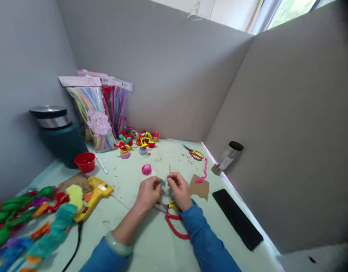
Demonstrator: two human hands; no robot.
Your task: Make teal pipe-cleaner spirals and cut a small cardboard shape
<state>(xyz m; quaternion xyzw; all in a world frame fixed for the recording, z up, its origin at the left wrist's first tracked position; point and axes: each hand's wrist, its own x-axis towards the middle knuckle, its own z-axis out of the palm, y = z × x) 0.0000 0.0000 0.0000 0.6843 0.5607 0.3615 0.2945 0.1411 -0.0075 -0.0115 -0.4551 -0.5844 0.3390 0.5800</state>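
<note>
My left hand (148,192) and my right hand (178,189) meet over the pale green table (139,241), fingers pinched together. Between them is a small teal piece (163,183) that looks like a bit of pipe cleaner; the left fingertips pinch it. The right fingertips close on its other end or on something too small to name. Red-handled scissors (174,223) lie directly under my wrists. A pink pompom-like ball (146,169) sits just beyond my hands.
A yellow glue gun (94,194), a red cup (85,161), pipe-cleaner packs (100,109) and small colourful craft figures (136,141) lie left and back. A brown card piece (200,187), a black slab (237,219), small scissors (195,153) and a jar (229,156) are on the right.
</note>
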